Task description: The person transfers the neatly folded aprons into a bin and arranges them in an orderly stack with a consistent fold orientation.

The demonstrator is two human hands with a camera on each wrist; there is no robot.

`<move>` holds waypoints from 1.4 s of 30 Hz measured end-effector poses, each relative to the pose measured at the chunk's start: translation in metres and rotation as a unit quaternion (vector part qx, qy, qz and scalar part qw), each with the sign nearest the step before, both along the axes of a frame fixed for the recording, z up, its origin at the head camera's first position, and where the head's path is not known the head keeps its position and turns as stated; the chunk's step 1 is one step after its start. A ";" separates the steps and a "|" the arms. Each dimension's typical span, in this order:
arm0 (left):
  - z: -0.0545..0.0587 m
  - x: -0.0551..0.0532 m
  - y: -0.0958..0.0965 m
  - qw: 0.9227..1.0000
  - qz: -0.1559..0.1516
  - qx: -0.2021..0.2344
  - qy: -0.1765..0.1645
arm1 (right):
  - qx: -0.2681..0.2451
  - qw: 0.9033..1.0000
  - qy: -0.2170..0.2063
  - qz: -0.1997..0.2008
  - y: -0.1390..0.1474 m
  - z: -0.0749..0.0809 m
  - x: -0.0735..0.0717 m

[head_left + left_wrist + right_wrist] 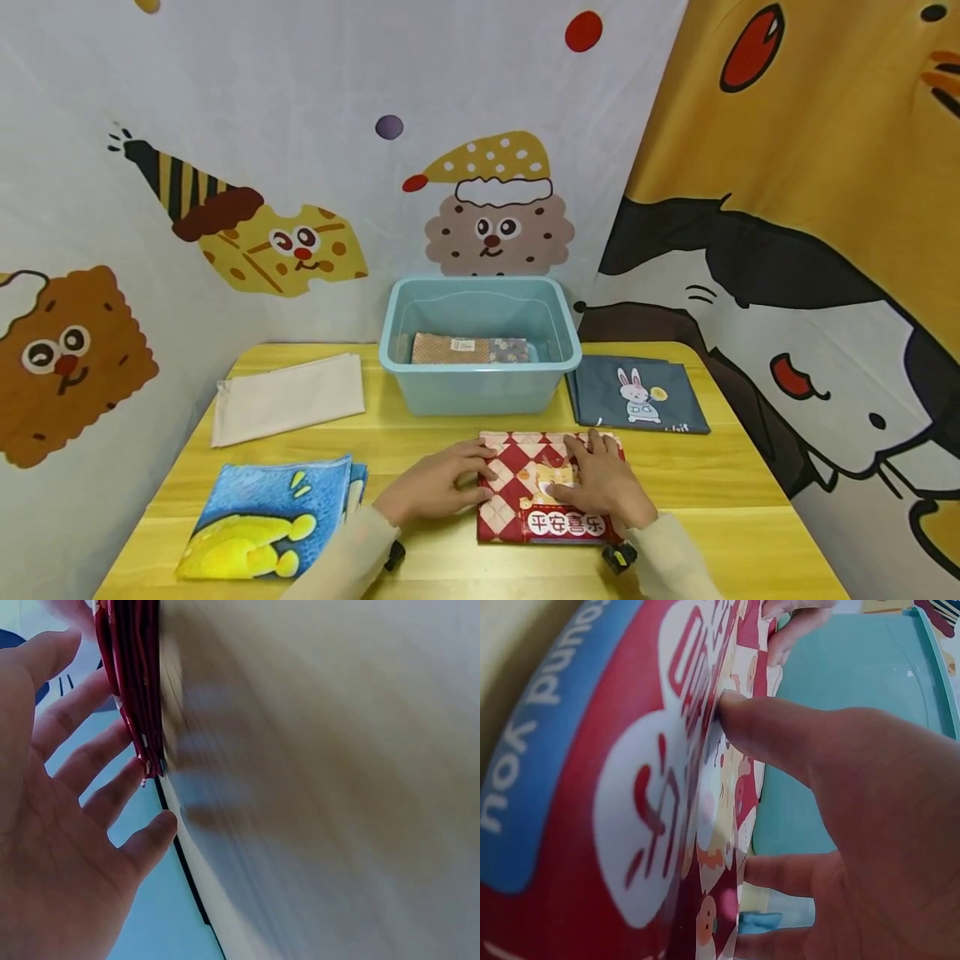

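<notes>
A folded cloth with red and cream diamonds, a cartoon animal and white lettering lies flat on the table. My left hand is at its left side, fingers loosely extended and fingertips at the edge. In the left wrist view the cloth's stacked red layers show side-on, with the fingers spread beside them. My right hand lies over the cloth's right half, fingers spread. Its thumb rests on the printed face in the right wrist view.
Behind the cloth stands a light-blue plastic basin holding a folded brown dotted and grey floral cloth. A beige folded cloth and a blue-yellow one lie left. A dark rabbit-print cloth lies right of the basin.
</notes>
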State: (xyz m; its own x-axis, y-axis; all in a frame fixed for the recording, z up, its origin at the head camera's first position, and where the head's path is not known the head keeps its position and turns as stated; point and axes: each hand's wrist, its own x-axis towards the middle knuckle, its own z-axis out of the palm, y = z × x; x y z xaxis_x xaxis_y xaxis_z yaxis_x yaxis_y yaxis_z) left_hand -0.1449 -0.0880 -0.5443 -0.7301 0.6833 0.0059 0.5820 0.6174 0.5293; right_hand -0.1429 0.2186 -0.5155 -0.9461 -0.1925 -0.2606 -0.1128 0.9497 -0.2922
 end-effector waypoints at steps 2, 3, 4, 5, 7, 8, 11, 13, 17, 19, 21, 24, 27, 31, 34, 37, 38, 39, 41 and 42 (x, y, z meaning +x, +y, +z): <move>0.001 -0.001 -0.003 1.000 0.003 0.002 -0.001 | 0.001 1.000 0.000 0.000 -0.004 0.001 -0.002; 0.001 -0.001 -0.004 1.000 0.004 0.004 -0.002 | 0.002 1.000 0.001 0.000 -0.005 0.002 -0.003; 0.001 -0.002 -0.006 1.000 0.005 0.006 -0.001 | 0.004 1.000 0.003 0.001 -0.008 0.002 -0.003; 0.001 -0.002 -0.007 1.000 0.006 0.007 0.000 | 0.006 1.000 0.005 0.002 -0.009 0.003 -0.004; 0.002 -0.002 -0.010 1.000 0.008 0.008 -0.001 | 0.009 1.000 0.008 0.004 -0.014 0.004 -0.004; 0.001 -0.002 -0.012 1.000 0.009 0.008 0.000 | 0.010 1.000 0.008 0.004 -0.016 0.004 -0.004; 0.003 -0.001 -0.019 1.000 0.019 0.007 -0.009 | 0.007 1.000 0.013 0.010 -0.023 0.005 -0.004; 0.004 -0.001 -0.024 0.999 0.027 0.009 -0.019 | 0.007 1.000 0.015 0.013 -0.028 0.004 -0.004; 0.005 -0.001 -0.032 0.999 0.037 0.011 -0.031 | 0.007 1.000 0.025 0.018 -0.038 0.002 -0.005; 0.005 0.000 -0.037 0.999 0.042 0.010 -0.032 | 0.009 0.999 0.029 0.022 -0.043 0.002 -0.005; 0.005 0.001 -0.041 0.998 0.047 0.014 -0.030 | 0.012 0.999 0.031 0.027 -0.048 0.002 -0.006; 0.005 0.004 -0.046 0.998 0.054 0.023 -0.029 | 0.013 0.999 0.031 0.030 -0.055 0.002 -0.005; 0.006 0.008 -0.051 0.997 0.059 0.029 -0.030 | 0.014 0.999 0.035 0.031 -0.061 0.002 -0.005; 0.006 0.011 -0.056 0.997 0.064 0.031 -0.027 | 0.021 0.998 0.042 0.035 -0.068 0.001 -0.004; 0.006 0.012 -0.059 0.997 0.065 0.038 -0.022 | 0.020 0.998 0.045 0.041 -0.071 0.000 -0.003; 0.006 0.012 -0.060 0.997 0.064 0.047 -0.021 | 0.008 0.998 0.045 0.047 -0.069 0.000 -0.004; 0.007 0.013 -0.060 0.997 0.063 0.049 -0.022 | 0.001 0.998 0.043 0.050 -0.067 0.001 -0.004; 0.008 0.013 -0.060 0.996 0.062 0.052 -0.022 | -0.006 0.998 0.042 0.052 -0.065 0.002 -0.005; 0.009 0.013 -0.058 0.996 0.066 0.057 -0.029 | -0.019 0.998 0.038 0.055 -0.060 0.005 -0.006; 0.009 0.013 -0.057 0.995 0.069 0.062 -0.034 | -0.027 0.997 0.035 0.055 -0.057 0.006 -0.007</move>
